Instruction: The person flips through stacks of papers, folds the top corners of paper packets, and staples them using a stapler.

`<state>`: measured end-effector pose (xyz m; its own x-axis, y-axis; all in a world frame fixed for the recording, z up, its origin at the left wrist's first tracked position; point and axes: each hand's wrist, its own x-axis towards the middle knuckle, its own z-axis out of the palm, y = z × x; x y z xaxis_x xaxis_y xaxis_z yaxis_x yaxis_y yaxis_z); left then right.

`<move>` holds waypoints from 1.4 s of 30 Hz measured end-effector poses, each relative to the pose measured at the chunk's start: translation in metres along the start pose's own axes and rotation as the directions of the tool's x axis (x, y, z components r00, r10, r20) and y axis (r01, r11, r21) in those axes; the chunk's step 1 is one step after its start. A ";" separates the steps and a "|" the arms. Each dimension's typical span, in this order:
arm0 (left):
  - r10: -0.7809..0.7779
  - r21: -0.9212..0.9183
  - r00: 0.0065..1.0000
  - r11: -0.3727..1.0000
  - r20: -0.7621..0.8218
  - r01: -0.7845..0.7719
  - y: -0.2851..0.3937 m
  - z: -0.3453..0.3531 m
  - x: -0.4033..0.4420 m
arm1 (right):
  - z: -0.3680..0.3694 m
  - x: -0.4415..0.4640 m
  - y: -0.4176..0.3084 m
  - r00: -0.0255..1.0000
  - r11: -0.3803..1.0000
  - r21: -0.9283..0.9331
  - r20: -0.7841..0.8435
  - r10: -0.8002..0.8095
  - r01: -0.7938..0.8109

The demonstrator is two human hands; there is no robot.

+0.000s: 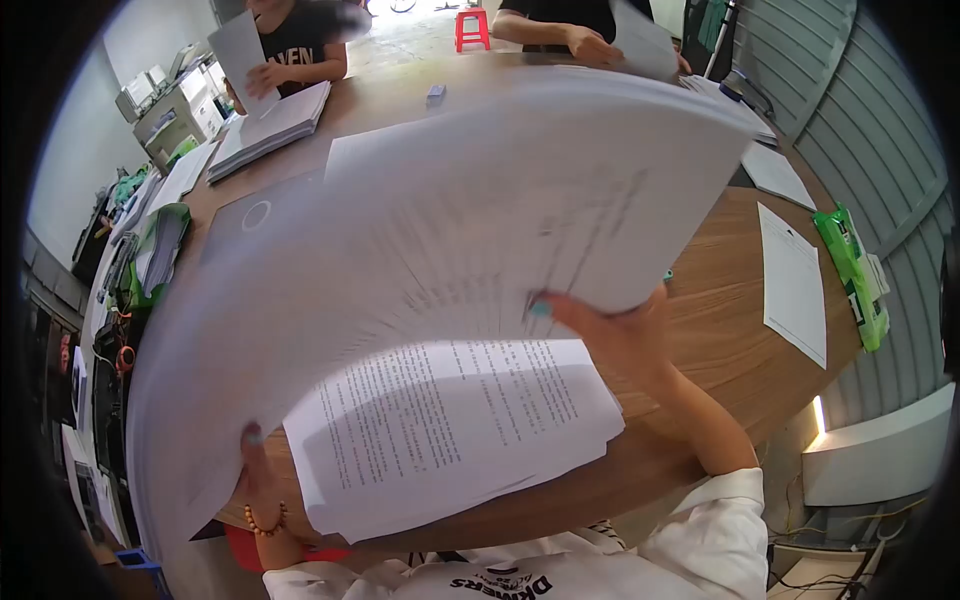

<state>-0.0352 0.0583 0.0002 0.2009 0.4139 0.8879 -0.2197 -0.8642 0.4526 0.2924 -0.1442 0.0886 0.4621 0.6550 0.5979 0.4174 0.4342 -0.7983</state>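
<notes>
A large white printed sheet of paper (430, 230) is raised and bowed in an arc across the view, blurred by motion. My right hand (625, 330) grips its lower right part, thumb on the near face. At its lower left edge, my left hand (260, 475) has its thumb on the paper; the fingers are behind it. Whether this is one sheet or more I cannot tell. Below the arc lies a stack of printed pages (450, 430) on the wooden table (710, 260), its edges slightly uneven. The raised paper hides the stack's far side.
Across the table, one person (300, 45) handles paper above a thick paper stack (270, 130); another person (560, 25) holds a sheet. To the right lie a single printed page (793, 285) and a green packet (852, 280). A grey laptop-like lid (260, 215) sits left.
</notes>
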 end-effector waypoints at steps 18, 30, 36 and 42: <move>-0.560 -0.223 0.810 0.823 -0.174 0.522 0.028 0.004 -0.026 | 0.011 -0.028 0.033 0.966 0.962 0.120 0.114 0.232 -0.245; -0.584 -0.125 0.805 0.810 -0.098 0.573 0.071 0.041 0.026 | 0.005 -0.020 0.020 0.974 0.976 0.110 0.149 0.170 -0.188; -0.699 -0.230 0.707 0.710 -0.110 0.666 0.066 0.048 0.026 | -0.009 -0.033 0.024 0.905 0.915 0.119 0.242 0.349 -0.384; -0.575 -0.088 0.755 0.775 0.314 0.626 0.042 0.035 0.012 | -0.008 -0.037 0.039 0.920 0.929 0.078 0.189 0.343 -0.362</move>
<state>-0.0084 0.0172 0.0268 0.5779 0.7198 0.3846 -0.1282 -0.3853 0.9138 0.2984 -0.1565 0.0360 0.4205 0.8685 0.2624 0.1589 0.2142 -0.9638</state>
